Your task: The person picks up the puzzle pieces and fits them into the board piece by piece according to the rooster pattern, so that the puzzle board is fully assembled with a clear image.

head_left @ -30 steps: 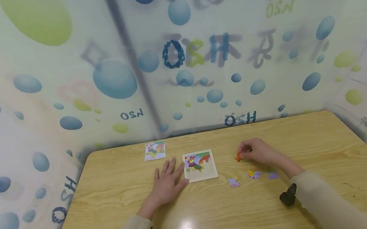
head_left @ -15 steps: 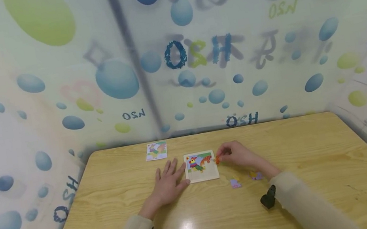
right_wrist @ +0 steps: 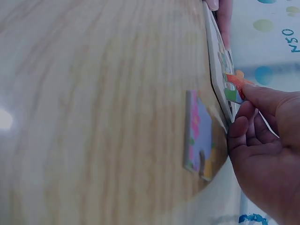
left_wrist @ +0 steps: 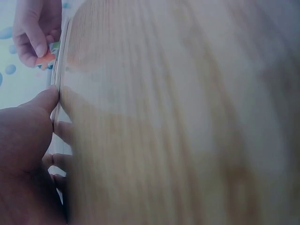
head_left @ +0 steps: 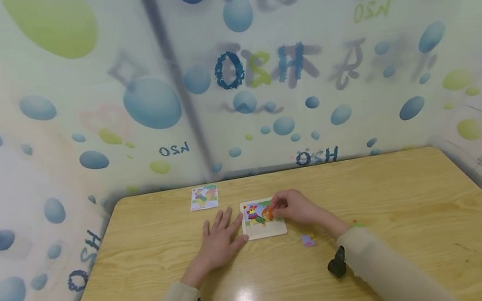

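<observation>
A square jigsaw puzzle tray [head_left: 254, 233] with a pale border lies mid-table, partly filled with a colourful rooster picture. Its lower part shows bare backing. My left hand [head_left: 219, 240] lies with fingers spread on the table, thumb and index fingertip right at the tray's left border. Over the tray's right side, my right hand [head_left: 296, 207] pinches an orange, red and green puzzle piece [right_wrist: 233, 88] between thumb and fingertips. That piece overlaps the rooster's tail area in the head view. A loose purple puzzle piece [right_wrist: 199, 136] with pink and yellow marks lies near the tray.
A small printed card [head_left: 204, 198] with a similar rooster picture lies near the table's back edge. Beside the right sleeve [head_left: 380, 254] a bit of a green piece [head_left: 358, 225] peeks out. Behind the wooden table [head_left: 398, 188] stands a patterned wall covering [head_left: 328, 42].
My right hand has moved left with the orange puzzle piece, from the table right of the tray to over the tray's right side. The left hand has stayed in place.
</observation>
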Tool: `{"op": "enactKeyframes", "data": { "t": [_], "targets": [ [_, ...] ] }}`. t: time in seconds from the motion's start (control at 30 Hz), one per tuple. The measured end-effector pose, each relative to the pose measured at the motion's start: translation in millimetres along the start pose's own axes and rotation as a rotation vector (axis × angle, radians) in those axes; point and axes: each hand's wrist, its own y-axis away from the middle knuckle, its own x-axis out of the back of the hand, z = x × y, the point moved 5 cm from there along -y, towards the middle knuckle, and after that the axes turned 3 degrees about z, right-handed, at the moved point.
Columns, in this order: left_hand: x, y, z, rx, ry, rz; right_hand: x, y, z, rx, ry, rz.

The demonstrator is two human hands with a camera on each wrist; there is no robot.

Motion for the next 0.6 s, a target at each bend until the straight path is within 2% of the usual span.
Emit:
{"op": "enactKeyframes", "data": {
  "t": [0.2, 0.6],
  "targets": [
    [0.4, -0.9, -0.6, 0.025, -0.031, -0.029, -5.8, 0.8, -1.3, -0.023, 0.026, -0.005],
    [0.0, -1.5, -1.8, 0.024, -0.031, -0.027, -5.3, 0.1, -1.4, -0.003, 0.056, 0.004]
  ]
}}
